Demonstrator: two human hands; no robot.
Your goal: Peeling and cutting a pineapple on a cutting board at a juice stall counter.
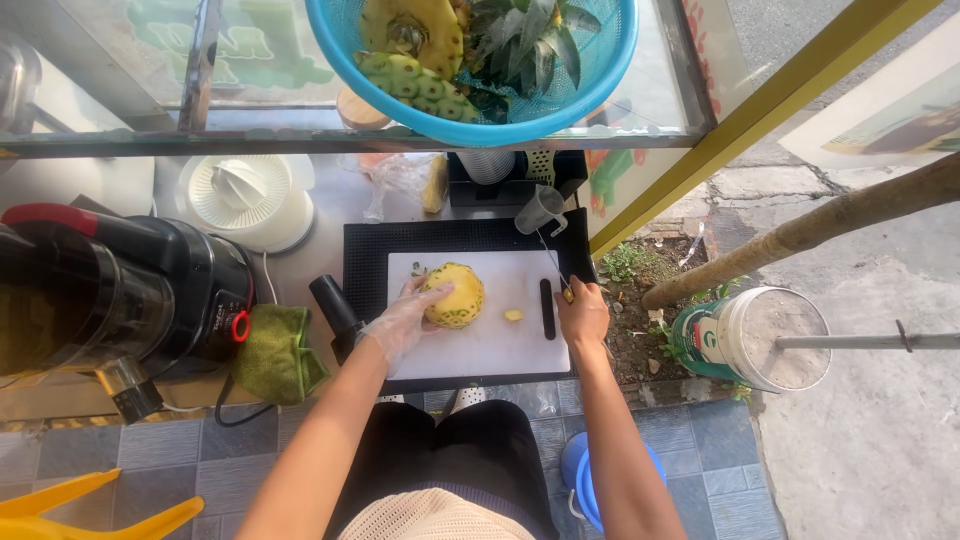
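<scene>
A peeled yellow pineapple [455, 296] lies on a white cutting board [490, 345] that rests on a black mat [365, 262]. My left hand [405, 322], in a clear plastic glove, rests on the fruit's left side and holds it. My right hand [582, 312] sits at the board's right edge, closed on the handle of a thin knife [552, 260] whose blade points away from me. A small yellow scrap [513, 315] and a black-handled tool [547, 308] lie on the board between the hands.
A blue basket [610, 70] with pineapple peel and crowns stands on the glass shelf above. A black juicer [130, 290], a white citrus juicer [245, 200] and a green cloth [280, 352] are to the left. A paint bucket [765, 338] stands on the ground at right, a blue bucket [582, 480] below.
</scene>
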